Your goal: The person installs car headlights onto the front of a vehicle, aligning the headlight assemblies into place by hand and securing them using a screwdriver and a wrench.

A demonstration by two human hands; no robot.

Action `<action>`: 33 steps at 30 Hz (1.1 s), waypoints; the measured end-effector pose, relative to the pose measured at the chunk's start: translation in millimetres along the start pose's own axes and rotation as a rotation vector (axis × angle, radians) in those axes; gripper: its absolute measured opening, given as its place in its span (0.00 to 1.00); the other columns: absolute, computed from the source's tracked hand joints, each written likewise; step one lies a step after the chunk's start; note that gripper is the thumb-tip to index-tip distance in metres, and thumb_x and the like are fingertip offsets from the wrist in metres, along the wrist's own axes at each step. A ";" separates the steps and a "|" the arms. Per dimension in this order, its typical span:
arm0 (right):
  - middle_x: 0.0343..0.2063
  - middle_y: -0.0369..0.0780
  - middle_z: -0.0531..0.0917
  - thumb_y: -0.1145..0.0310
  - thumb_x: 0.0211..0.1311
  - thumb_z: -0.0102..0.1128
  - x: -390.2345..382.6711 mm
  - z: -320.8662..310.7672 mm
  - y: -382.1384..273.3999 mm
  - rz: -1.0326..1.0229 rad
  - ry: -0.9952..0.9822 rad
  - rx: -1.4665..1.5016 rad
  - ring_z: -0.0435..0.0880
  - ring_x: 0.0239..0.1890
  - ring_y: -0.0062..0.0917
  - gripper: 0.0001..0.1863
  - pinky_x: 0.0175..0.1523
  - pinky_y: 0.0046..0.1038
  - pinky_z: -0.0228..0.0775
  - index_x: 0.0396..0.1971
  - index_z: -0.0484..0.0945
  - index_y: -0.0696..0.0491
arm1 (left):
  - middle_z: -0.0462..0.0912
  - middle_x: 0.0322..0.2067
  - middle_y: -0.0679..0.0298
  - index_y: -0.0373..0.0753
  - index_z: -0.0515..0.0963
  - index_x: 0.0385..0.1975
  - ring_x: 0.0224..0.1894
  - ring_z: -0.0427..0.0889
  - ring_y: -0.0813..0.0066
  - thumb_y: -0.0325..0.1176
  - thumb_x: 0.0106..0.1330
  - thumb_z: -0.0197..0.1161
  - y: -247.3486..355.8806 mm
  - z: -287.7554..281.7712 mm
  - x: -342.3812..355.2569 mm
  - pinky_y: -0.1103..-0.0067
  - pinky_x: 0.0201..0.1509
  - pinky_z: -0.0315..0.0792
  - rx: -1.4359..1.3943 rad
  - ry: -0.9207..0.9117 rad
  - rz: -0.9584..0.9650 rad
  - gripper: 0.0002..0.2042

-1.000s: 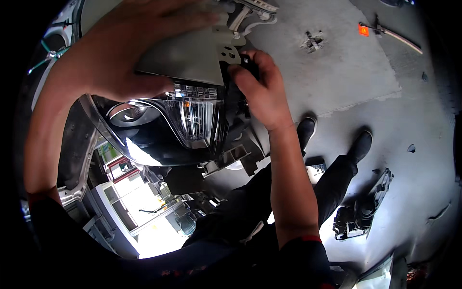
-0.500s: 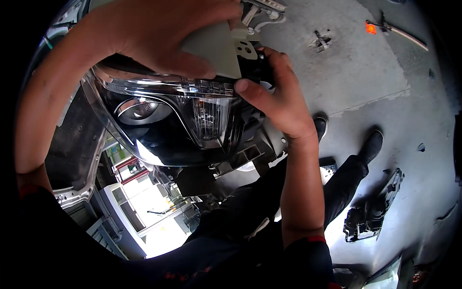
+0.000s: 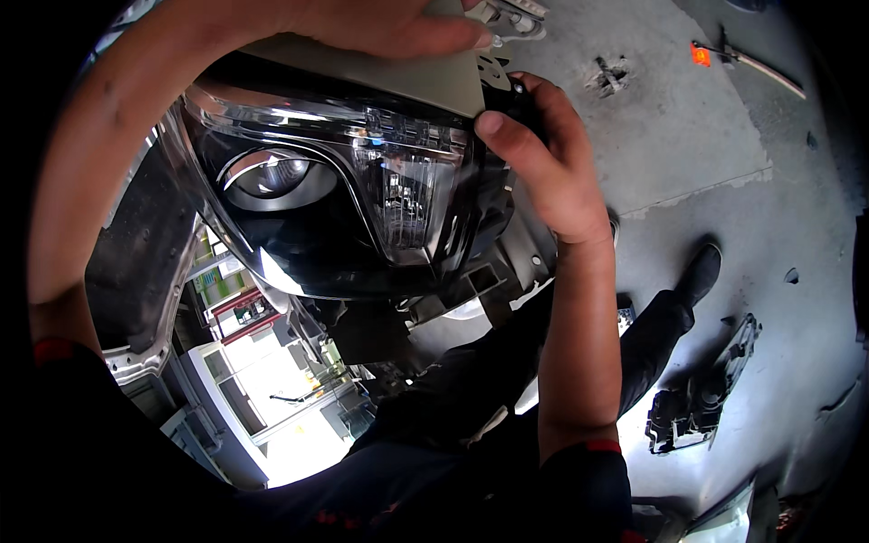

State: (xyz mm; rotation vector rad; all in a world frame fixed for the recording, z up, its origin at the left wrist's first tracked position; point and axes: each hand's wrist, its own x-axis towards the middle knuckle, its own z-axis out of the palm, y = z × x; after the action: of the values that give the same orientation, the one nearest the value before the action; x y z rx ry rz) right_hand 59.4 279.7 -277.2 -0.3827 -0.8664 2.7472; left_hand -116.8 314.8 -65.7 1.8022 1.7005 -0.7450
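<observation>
A bare right hand (image 3: 559, 172) holds its thumb and fingers apart, the thumb on the corner where a pale body panel (image 3: 412, 80) meets a car headlight (image 3: 344, 204) and the fingers bent over a dark strip (image 3: 507, 101) beyond; how firm its hold is, one cannot tell. The left hand (image 3: 380, 25) lies across the panel, thumb stretched toward three o'clock; its other fingers mostly run out of frame, hiding their grip. The headlight sits at eight o'clock from the right thumb, six o'clock from the left hand. Its long axis runs roughly nine to three o'clock, dipping slightly rightward, and the right hand is nearer. Farther out from that hand, an orange tag (image 3: 701, 55) lies at two o'clock, a dark shoe (image 3: 701, 271) at four, a black car part (image 3: 701, 398) at five.
</observation>
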 end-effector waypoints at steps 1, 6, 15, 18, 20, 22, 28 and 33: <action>0.48 0.43 0.78 0.58 0.55 0.80 -0.4 -0.6 -0.6 0.013 0.009 0.020 0.82 0.50 0.25 0.39 0.55 0.28 0.76 0.58 0.74 0.69 | 0.80 0.35 0.55 0.38 0.76 0.32 0.45 0.79 0.51 0.44 0.63 0.65 0.2 2.1 0.8 0.62 0.63 0.66 0.007 0.032 0.023 0.14; 0.45 0.40 0.82 0.64 0.56 0.79 -1.3 5.8 -2.2 0.005 0.007 0.091 0.83 0.45 0.21 0.34 0.51 0.24 0.78 0.56 0.74 0.69 | 0.81 0.33 0.54 0.38 0.75 0.28 0.45 0.79 0.51 0.41 0.63 0.65 -2.1 3.4 2.6 0.61 0.55 0.71 0.075 -0.012 -0.086 0.12; 0.38 0.38 0.87 0.69 0.56 0.77 -4.3 8.2 -13.6 0.030 -0.004 0.177 0.86 0.40 0.19 0.27 0.47 0.21 0.78 0.53 0.78 0.65 | 0.83 0.33 0.51 0.37 0.76 0.27 0.43 0.81 0.49 0.38 0.62 0.62 1.6 6.8 10.1 0.60 0.53 0.73 0.039 -0.033 -0.176 0.10; 0.38 0.37 0.87 0.68 0.57 0.76 -2.8 8.5 -19.1 0.008 -0.039 0.133 0.85 0.40 0.18 0.21 0.49 0.20 0.75 0.47 0.81 0.62 | 0.84 0.36 0.52 0.38 0.79 0.29 0.45 0.82 0.49 0.38 0.63 0.61 -2.5 6.7 9.5 0.61 0.54 0.74 0.154 0.063 -0.049 0.10; 0.40 0.37 0.87 0.65 0.58 0.75 -1.9 1.1 -7.1 0.050 -0.020 0.078 0.83 0.43 0.19 0.22 0.54 0.22 0.72 0.48 0.81 0.62 | 0.84 0.37 0.53 0.37 0.80 0.31 0.46 0.82 0.51 0.38 0.64 0.61 2.3 25.2 14.4 0.61 0.55 0.75 0.186 0.194 -0.015 0.10; 0.43 0.37 0.86 0.63 0.58 0.74 1.5 0.8 -9.7 0.075 -0.030 0.057 0.81 0.47 0.21 0.26 0.59 0.24 0.68 0.52 0.80 0.63 | 0.83 0.40 0.52 0.36 0.82 0.34 0.49 0.82 0.53 0.37 0.64 0.61 0.9 16.2 8.8 0.62 0.56 0.76 0.382 0.456 0.114 0.11; 0.48 0.38 0.84 0.61 0.67 0.62 9.1 -24.6 -24.9 0.188 -0.189 -0.016 0.81 0.51 0.23 0.26 0.57 0.26 0.71 0.60 0.75 0.61 | 0.85 0.38 0.47 0.33 0.82 0.36 0.48 0.85 0.53 0.34 0.64 0.61 94.8 3.3 -111.9 0.66 0.47 0.81 0.181 0.753 -0.212 0.10; 0.43 0.34 0.81 0.53 0.71 0.62 10.1 -0.8 -40.4 0.283 -0.228 -0.133 0.80 0.43 0.23 0.28 0.49 0.30 0.75 0.60 0.71 0.56 | 0.79 0.48 0.56 0.36 0.80 0.39 0.44 0.84 0.64 0.22 0.53 0.66 217.2 114.7 -210.2 0.72 0.47 0.80 -0.614 1.159 -0.591 0.13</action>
State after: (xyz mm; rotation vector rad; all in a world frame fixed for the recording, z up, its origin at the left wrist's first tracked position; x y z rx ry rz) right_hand 56.0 315.3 -255.9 -0.2341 -1.1352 3.0465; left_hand 87.2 75.3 8.6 1.2788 2.7936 0.7977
